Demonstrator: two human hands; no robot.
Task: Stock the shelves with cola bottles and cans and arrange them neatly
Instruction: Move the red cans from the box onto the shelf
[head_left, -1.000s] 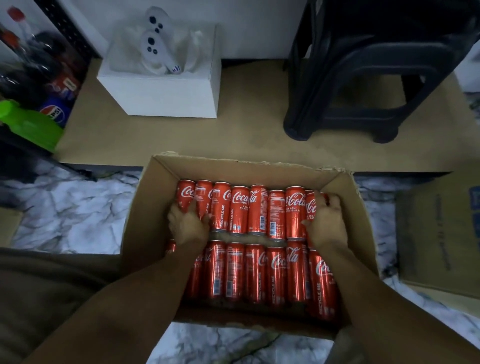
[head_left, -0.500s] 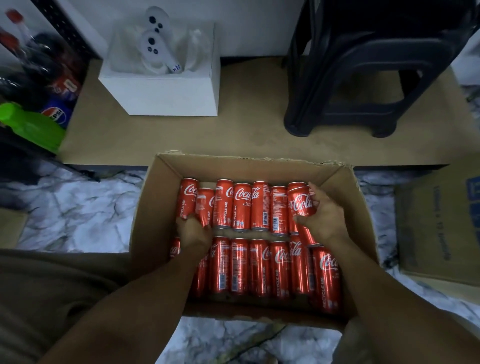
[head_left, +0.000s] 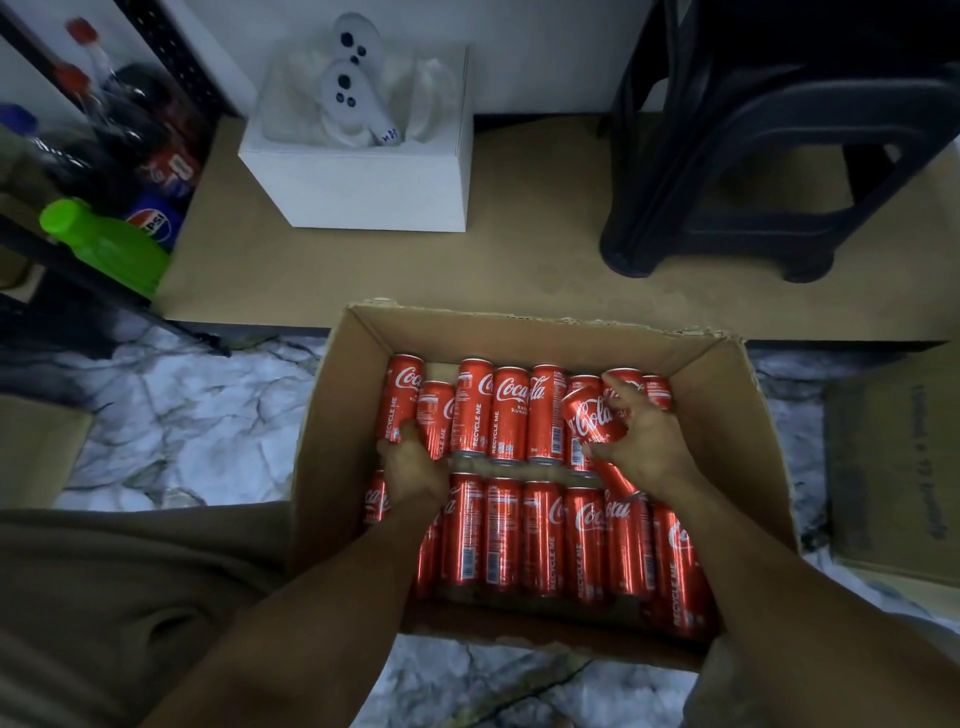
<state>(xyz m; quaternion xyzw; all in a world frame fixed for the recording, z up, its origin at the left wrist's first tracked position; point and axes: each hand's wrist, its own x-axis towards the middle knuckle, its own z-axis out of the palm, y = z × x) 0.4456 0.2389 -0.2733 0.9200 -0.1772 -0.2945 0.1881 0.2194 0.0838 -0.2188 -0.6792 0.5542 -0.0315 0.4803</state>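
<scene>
Red slim aluminium cola can tilts above the back row at the box's 1 o'clock, clasped between the thumb and curled fingers of the right hand. At 10 o'clock the left hand curls round the base of a second red can. Both are inside the open brown cardboard box on the marbled floor.

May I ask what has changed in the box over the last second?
The right hand has gripped the right-end can of the far row and lifted it, tilted, above its neighbours. The left hand grips the second can there and has drawn it nearer the person. The box and other cans stayed put.
</scene>
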